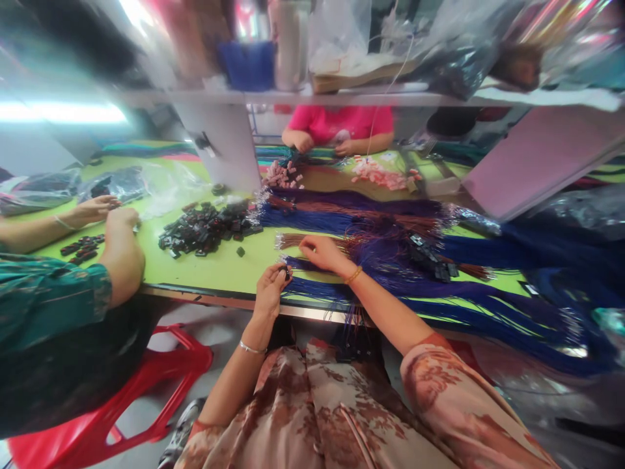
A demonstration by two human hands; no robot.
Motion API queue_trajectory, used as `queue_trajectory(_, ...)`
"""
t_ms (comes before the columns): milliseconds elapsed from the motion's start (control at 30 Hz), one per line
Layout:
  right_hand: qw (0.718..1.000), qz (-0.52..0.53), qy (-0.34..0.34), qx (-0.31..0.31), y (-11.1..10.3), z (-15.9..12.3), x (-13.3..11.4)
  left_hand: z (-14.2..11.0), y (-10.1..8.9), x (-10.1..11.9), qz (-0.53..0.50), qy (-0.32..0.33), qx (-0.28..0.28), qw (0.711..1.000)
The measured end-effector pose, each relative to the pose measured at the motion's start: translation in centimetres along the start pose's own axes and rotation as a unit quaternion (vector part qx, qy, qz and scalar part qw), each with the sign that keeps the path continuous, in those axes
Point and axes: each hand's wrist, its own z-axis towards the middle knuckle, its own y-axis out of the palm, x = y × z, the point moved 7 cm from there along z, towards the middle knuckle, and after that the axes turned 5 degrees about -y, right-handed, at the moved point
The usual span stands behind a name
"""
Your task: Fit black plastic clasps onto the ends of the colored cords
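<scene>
My left hand [271, 286] is closed on a small black connector housing [284, 272], pinched between thumb and fingers above the table's front edge. Over a bundle of brown wires [291, 240] with shiny crimped ends, my right hand [319, 253] has its thumb and fingertips bent together; whether a wire is between them is too small to tell. Blue wires [305, 264] run beneath my right wrist. Left of my hands lies a heap of black connector housings [205, 228], with one loose housing [241, 251] nearer to me.
More blue wires [488, 306] spread to the right, with finished-looking black connectors [432, 257] among them. A co-worker in green [53, 286] sits at left by a red stool [180, 365]. Another person in pink [336, 127] works opposite, beneath a loaded shelf [273, 98]. Pink connectors [381, 174] lie there.
</scene>
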Motion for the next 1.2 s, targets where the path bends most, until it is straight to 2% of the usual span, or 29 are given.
queue_trajectory(67,0.994,-0.081,0.071,-0.011,-0.8,1.1,2.9,0.0,0.5,0.3,0.0,0.012,-0.003,1.0)
queue_trajectory(167,0.975,-0.158,0.142,-0.065,-0.5,1.8,6.2,0.3,1.0,0.0,-0.005,-0.003,-0.003,1.0)
queue_trajectory(267,0.971,-0.173,0.137,-0.091,0.4,2.0,7.2,0.8,1.0,-0.5,-0.009,-0.016,-0.001,1.0)
queue_trajectory(400,0.972,-0.177,0.123,-0.091,0.5,1.9,7.1,1.0,0.7,-0.7,-0.011,-0.023,-0.005,1.0)
queue_trajectory(533,0.976,-0.175,0.113,-0.067,-0.3,2.0,6.7,0.8,0.6,-0.7,-0.017,-0.027,-0.007,0.999)
queue_trajectory(600,0.984,-0.14,0.094,-0.055,-0.4,2.3,6.2,0.8,0.7,-0.8,-0.015,-0.025,-0.01,1.0)
queue_trajectory(767,0.999,-0.012,0.015,-0.049,0.8,4.1,3.7,0.9,0.6,-1.0,-0.013,-0.02,-0.005,1.0)
queue_trajectory(967,0.998,0.036,-0.019,-0.041,1.9,6.3,0.1,0.8,0.5,-1.1,-0.016,-0.017,-0.005,1.0)
queue_trajectory(1067,0.995,0.092,-0.029,-0.033,1.7,6.3,-1.4,0.8,0.4,-1.1,-0.012,-0.021,-0.001,1.0)
queue_trajectory(1200,0.985,0.171,-0.026,-0.015,1.1,4.8,-2.4,0.9,0.4,-1.2,-0.008,-0.017,-0.01,1.0)
